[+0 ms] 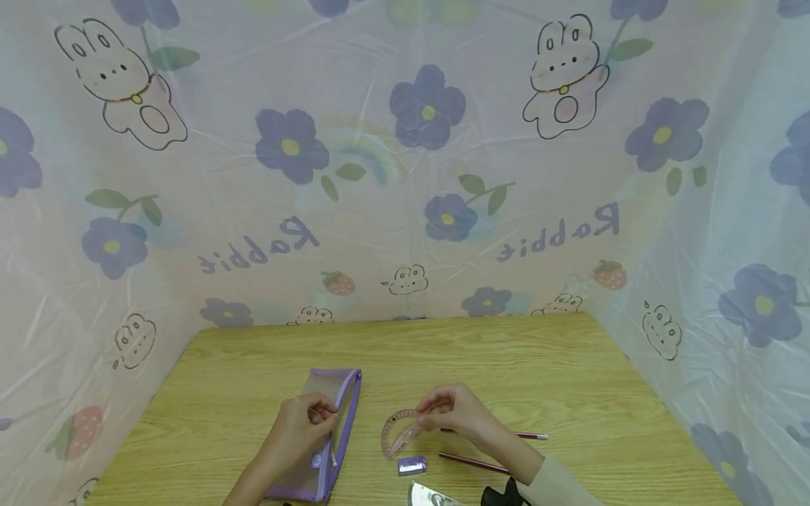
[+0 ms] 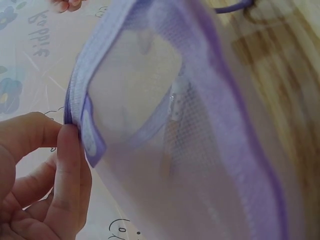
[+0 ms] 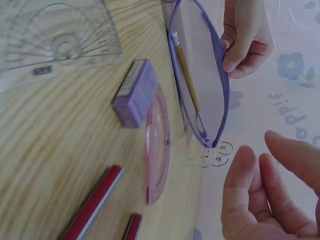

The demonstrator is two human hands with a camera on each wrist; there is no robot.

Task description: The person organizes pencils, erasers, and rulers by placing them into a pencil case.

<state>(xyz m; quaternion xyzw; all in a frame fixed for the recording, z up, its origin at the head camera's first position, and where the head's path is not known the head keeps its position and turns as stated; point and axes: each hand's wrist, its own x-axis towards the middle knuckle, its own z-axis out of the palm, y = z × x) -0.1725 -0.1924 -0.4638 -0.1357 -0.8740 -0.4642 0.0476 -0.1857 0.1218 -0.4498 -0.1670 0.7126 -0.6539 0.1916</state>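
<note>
My left hand (image 1: 300,425) pinches the zipped rim of a see-through mesh pencil case (image 1: 324,383) with purple trim, holding its mouth apart. In the left wrist view, thumb and fingers grip that rim beside a purple tab (image 2: 91,137). A yellow pencil (image 3: 187,70) with a white eraser end lies inside the case. Over the table, my right hand (image 1: 462,418) has bent fingers with a gap to the thumb and nothing between them. Below it lies a pink see-through protractor (image 3: 162,145), apart from the fingertips in the right wrist view.
A purple-sleeved eraser (image 1: 412,465) lies next to the protractor. Two dark red pencils, one nearer (image 1: 474,462) and one farther (image 1: 531,436), lie under the right forearm. A clear ruler-like plate (image 1: 430,495) and a black object (image 1: 503,494) sit at the front edge. Patterned sheeting surrounds the table.
</note>
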